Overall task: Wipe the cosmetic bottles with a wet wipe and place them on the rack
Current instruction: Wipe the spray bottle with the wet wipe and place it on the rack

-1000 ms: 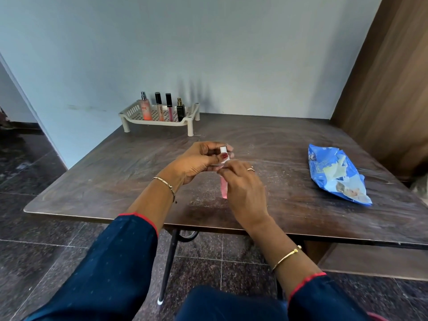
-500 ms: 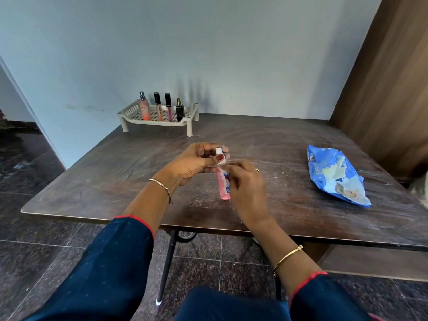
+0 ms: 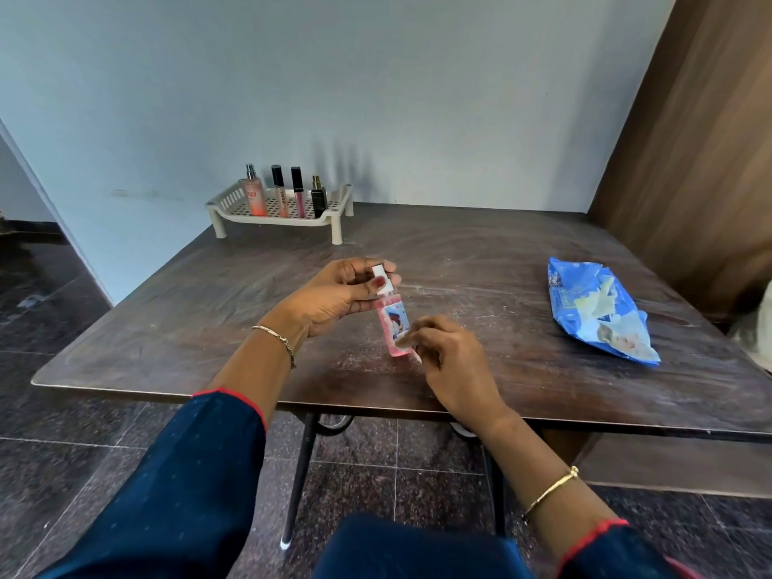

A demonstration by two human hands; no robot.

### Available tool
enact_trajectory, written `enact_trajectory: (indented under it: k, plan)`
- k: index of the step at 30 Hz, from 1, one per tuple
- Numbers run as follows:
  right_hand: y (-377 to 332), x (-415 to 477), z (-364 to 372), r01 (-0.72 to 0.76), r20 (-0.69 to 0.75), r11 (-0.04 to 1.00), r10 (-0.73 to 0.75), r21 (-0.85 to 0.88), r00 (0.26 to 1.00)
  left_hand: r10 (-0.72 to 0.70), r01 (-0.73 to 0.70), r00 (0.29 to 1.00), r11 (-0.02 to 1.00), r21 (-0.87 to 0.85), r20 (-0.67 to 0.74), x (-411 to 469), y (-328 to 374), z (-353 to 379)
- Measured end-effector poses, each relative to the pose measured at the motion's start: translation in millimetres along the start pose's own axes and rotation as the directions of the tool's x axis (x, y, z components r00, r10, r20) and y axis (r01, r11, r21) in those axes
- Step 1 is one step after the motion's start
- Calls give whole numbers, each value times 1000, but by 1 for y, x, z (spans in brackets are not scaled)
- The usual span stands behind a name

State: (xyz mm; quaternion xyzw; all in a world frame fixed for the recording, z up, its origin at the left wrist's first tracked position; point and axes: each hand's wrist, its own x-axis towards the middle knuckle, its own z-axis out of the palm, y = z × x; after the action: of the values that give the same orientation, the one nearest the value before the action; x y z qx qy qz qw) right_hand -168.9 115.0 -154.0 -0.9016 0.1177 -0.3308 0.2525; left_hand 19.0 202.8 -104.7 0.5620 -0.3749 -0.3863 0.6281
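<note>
1. Pink bottle (image 3: 393,328), small and see-through, with a white cap and a picture label on its front; we cannot read any writing on that label. It is tilted above the tabletop (image 3: 480,261), cap end toward the rack (image 3: 279,213).
2. Our left hand (image 3: 340,295) pinches the bottle at its white cap, thumb on top, red nail showing.
3. Our right hand (image 3: 449,361) is curled at the bottle's lower end, fingertips against it; a scrap of pale wipe (image 3: 403,339) seems pressed under them, though we cannot tell its full shape.
4. We count one bottle in hand and four standing upright in a row on the rack: a peach spray bottle (image 3: 255,197), two slim tubes with black caps (image 3: 288,193), and a dark bottle (image 3: 318,197).
5. The rack is cream plastic with a perforated floor, at the far edge of the tabletop, beyond the pink bottle.
6. One blue wipes packet (image 3: 597,311) lies flat, well to the right of the pink bottle; its print is too small to read.
7. Writing on the peach bottle is visible yet illegible.
</note>
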Motion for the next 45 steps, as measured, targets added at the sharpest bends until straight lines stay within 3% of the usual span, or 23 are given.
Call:
enact_trajectory:
  k: [4, 6, 10, 14, 21, 25, 30, 35, 38, 45]
  plan:
    - [-7, 19, -2, -51, -80, 998, 54, 34, 995, -17, 16, 1000, 1000, 18, 25, 3, 3, 3]
    - [-15, 27, 1, 4, -115, 999, -10, -46, 993, -20, 19, 1000, 999, 35, 24, 5, 5, 5]
    - [-20, 22, -1, 209, 64, 925, -199, -318, 978, -38, 37, 999, 998, 58, 10, 9, 6, 5]
    - [-18, 6, -4, 297, 189, 869, -239, -397, 952, -58, 57, 998, 997, 55, 6, 13, 6, 6]
    - [-1, 0, -11, 231, 203, 936, -180, -265, 963, -76, 77, 997, 993, 87, -19, 14, 4, 2]
    - [-3, 2, -8, 69, 62, 990, -61, -127, 996, -62, 64, 997, 996, 58, -37, 8, 2, 0]
    - [-12, -1, 0, 166, 93, 954, -147, -251, 985, -52, 53, 997, 999, 9, -52, 5, 2, 8]
    - [-20, -4, -4, 237, 153, 905, -194, -353, 969, -36, 58, 972, 994, 88, -231, 8, 1, 21]
    - [-18, -4, -3, 201, 145, 926, -162, -319, 976, -35, 66, 951, 994, 89, -307, 10, -4, 20]
    - [-11, 4, -1, 94, 31, 987, -91, -127, 995, -23, 36, 958, 998, 42, -286, 2, 3, 16]
